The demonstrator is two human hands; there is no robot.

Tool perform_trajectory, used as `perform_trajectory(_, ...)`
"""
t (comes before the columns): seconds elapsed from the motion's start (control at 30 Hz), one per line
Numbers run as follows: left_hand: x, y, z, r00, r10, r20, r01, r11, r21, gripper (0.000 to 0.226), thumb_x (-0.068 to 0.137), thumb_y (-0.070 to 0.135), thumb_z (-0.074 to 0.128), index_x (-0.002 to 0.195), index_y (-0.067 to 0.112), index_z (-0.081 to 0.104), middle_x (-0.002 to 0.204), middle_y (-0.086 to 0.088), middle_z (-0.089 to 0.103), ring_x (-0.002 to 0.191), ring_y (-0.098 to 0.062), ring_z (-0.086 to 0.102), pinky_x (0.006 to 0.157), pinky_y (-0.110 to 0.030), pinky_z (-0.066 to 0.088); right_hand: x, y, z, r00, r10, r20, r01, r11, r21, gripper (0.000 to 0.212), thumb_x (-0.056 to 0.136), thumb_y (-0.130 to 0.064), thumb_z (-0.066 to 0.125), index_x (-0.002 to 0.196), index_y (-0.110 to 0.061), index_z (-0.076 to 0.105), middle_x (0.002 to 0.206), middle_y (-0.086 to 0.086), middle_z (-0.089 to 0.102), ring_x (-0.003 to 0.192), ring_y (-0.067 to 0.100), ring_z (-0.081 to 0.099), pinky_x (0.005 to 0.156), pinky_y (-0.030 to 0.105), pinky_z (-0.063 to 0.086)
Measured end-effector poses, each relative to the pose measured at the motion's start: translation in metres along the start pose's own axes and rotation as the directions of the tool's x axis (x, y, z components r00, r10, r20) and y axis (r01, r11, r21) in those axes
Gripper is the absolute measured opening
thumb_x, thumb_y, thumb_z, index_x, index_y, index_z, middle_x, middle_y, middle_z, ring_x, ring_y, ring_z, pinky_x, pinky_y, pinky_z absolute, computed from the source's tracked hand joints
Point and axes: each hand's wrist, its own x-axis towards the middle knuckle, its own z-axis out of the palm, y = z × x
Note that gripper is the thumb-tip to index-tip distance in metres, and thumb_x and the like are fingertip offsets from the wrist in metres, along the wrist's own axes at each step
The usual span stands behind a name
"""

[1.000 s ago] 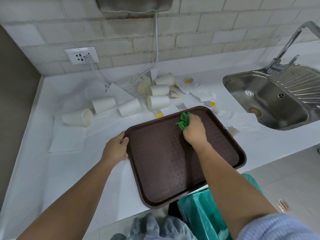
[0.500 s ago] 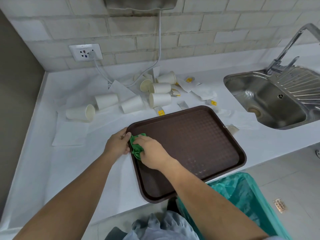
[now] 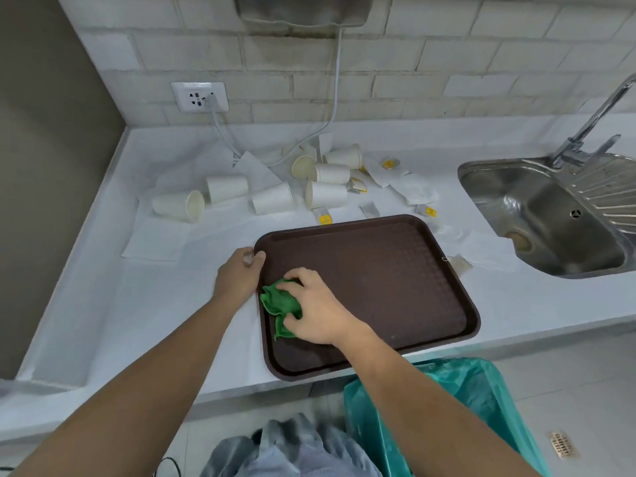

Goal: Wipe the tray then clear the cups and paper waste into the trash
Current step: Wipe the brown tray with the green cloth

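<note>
Kitchenette, steel sink (image 3: 550, 215), tap (image 3: 592, 122), tiled wall (image 3: 413, 63)

White brick wall (image 3: 413, 63) w/ outlet (image 3: 199, 97); white counter (image 3: 137, 304); steel sink (image 3: 550, 215) + tap (image 3: 599, 111) rt; grey floor (image 3: 585, 390).

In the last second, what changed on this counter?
The right hand swept the green cloth from the far middle of the tray to its left side, then slightly toward the person. The left hand still grips its left rim; cups and paper waste lie unmoved.

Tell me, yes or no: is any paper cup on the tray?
No, the tray carries only the green cloth under the right hand; the paper cups lie tipped on the counter behind it.
</note>
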Motion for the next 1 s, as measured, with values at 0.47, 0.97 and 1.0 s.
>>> perform_trajectory(0.47,-0.064,-0.005,0.014,0.983,-0.019,-0.180,0.039,0.993,0.111,0.026,0.103,0.027,0.054,0.118,0.015,0.071,0.109,-0.005,0.073,0.108,-0.028,0.064,0.084,-0.027,0.039,-0.066,-0.016,0.008,0.965,-0.219,0.146,0.237,0.964,-0.118,0.037,0.084,-0.007,0.055,0.107,-0.029,0.074,0.127,-0.014,0.050,0.105,0.021,0.035,0.091,0.043,0.036)
perform_trajectory(0.97,-0.103,-0.005,0.030,0.970,0.044,-0.239,0.026,0.959,0.283,0.026,0.104,0.023,0.051,0.083,0.015,0.063,0.070,0.000,0.055,0.065,-0.020,0.052,0.065,-0.033,0.038,-0.113,0.039,-0.016,0.994,-0.110,0.003,0.110,0.992,-0.065,0.026,0.084,-0.016,0.053,0.078,-0.029,0.075,0.112,-0.023,0.062,0.098,0.014,0.044,0.089,0.037,0.036)
perform_trajectory(1.0,-0.104,-0.004,0.030,0.968,0.039,-0.248,0.036,0.956,0.292,0.025,0.104,0.023,0.050,0.084,0.015,0.063,0.069,0.001,0.054,0.061,-0.014,0.049,0.065,-0.033,0.039,-0.119,0.055,-0.026,0.997,-0.072,-0.030,0.070,0.996,-0.061,0.026,0.084,-0.016,0.054,0.074,-0.027,0.075,0.108,-0.024,0.063,0.096,0.014,0.045,0.089,0.037,0.038)
